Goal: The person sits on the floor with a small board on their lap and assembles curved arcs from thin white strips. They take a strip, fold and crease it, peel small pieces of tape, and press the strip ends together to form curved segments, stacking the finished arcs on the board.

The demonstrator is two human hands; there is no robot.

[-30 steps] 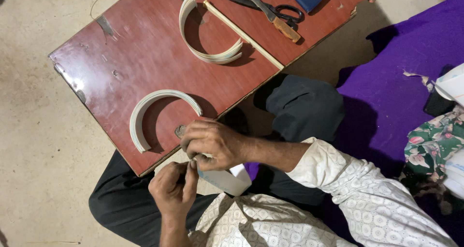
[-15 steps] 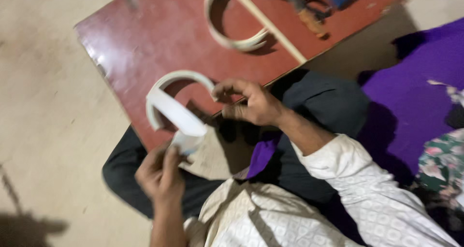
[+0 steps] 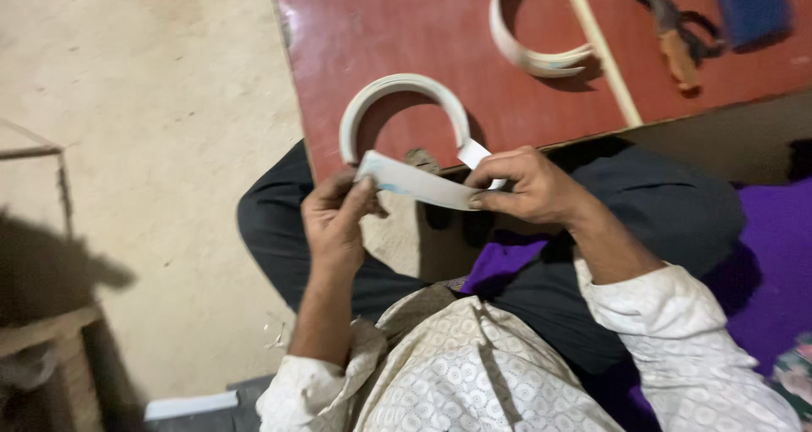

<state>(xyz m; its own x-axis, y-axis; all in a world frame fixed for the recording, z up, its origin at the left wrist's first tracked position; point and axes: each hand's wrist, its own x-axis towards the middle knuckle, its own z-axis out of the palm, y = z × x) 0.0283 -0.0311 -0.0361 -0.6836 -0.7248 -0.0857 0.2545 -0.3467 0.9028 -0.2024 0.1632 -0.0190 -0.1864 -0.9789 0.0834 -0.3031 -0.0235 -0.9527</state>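
White strip (image 3: 419,183) spans my 2 hands: left hand (image 3: 336,220) pinches its 9 o'clock end, right hand (image 3: 529,187) its 3 o'clock end, below a curved band (image 3: 404,89) on the red board (image 3: 406,26).

White strip (image 3: 419,182), cream curved band (image 3: 404,85), reddish-brown surface (image 3: 406,26), purple cloth (image 3: 761,254), white dotted-pattern shirt (image 3: 474,373).

Dusty beige floor (image 3: 152,102), red board (image 3: 406,26)

White curved band (image 3: 404,102), flat paper strip (image 3: 419,183) across its ends.
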